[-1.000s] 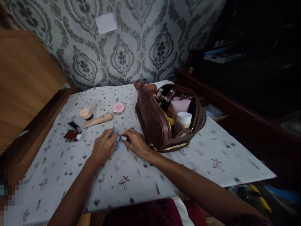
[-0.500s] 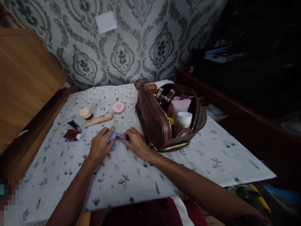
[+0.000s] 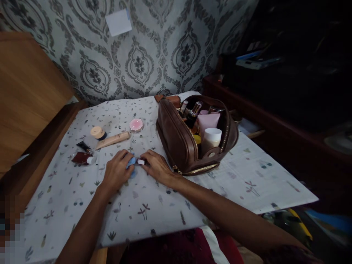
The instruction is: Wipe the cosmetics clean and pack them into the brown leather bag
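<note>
My left hand point(image 3: 116, 171) is closed on a crumpled blue cloth point(image 3: 132, 161) above the patterned tablecloth. Pinched in the fingers of my right hand point(image 3: 158, 168) is a small cosmetic item point(image 3: 141, 161) with a pale end showing; its exact kind is mostly hidden. Cloth and item are close together, seemingly touching. Just right of my right hand stands an unzipped brown makeup bag point(image 3: 176, 134). It holds a white-lidded jar point(image 3: 212, 137), a pink tube point(image 3: 208, 121) and several dark bottles.
Left of my hands lie a beige tube point(image 3: 112, 140), a cream-lidded jar point(image 3: 98, 132), a small black tube point(image 3: 84, 146) and a dark red bottle point(image 3: 80, 158). A pink compact point(image 3: 136, 125) lies farther back. A wooden panel point(image 3: 33, 88) borders the left; patterned wallpaper point(image 3: 140, 66) is behind.
The small item in my right hand has turned, and its pale end now shows beside the cloth. Both hands stay close together. The whole view has shifted slightly.
</note>
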`<state>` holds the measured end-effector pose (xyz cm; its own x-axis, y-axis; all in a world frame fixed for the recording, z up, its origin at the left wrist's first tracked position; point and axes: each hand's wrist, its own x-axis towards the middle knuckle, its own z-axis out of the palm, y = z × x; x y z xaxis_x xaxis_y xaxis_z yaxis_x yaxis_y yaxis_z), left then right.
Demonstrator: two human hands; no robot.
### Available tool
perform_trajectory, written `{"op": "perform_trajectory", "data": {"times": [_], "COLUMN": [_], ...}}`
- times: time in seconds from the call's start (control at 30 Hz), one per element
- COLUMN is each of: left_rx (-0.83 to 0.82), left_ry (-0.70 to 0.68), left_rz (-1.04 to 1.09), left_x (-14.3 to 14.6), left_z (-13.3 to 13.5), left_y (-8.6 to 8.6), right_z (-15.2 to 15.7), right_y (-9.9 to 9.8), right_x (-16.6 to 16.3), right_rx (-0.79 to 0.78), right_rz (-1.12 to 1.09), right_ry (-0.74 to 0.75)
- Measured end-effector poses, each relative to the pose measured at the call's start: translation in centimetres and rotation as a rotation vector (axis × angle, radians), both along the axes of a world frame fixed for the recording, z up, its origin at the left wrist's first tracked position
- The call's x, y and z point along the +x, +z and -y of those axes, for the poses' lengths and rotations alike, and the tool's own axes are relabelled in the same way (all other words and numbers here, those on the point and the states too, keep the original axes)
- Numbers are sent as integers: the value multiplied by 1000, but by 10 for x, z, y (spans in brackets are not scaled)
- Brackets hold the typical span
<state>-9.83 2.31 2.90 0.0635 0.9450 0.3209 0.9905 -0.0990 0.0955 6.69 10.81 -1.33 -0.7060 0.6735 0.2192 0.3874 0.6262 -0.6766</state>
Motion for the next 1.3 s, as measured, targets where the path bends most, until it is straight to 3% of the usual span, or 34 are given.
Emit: {"op": "perform_trajectory", "data": {"times": [0.2, 0.4, 0.57, 0.87, 1.03, 1.2, 1.3], "left_rx": [-102, -2, -18, -193, -235, -106, -163], "left_ry": [64, 37, -26, 87, 88, -74, -122], "left_rz": [119, 136, 100, 139, 199, 266, 231], "left_x": [-5, -3, 4, -5, -8, 0, 5], "left_z": [0, 0, 0, 2, 3, 3, 2], "left_y": [9, -1, -7, 19, 23, 15, 11], "right_z": [3, 3, 3, 5, 5, 6, 6], "right_y": [0, 2, 2, -1, 5, 7, 7], "right_x": [-1, -1, 0, 0, 1, 0, 0], "right_rx": [36, 21, 33, 44, 22, 22, 26], "right_rz": [52, 34, 19, 27, 97, 92, 89], "right_ry": [-61, -58, -9, -10, -3, 8, 26]}}
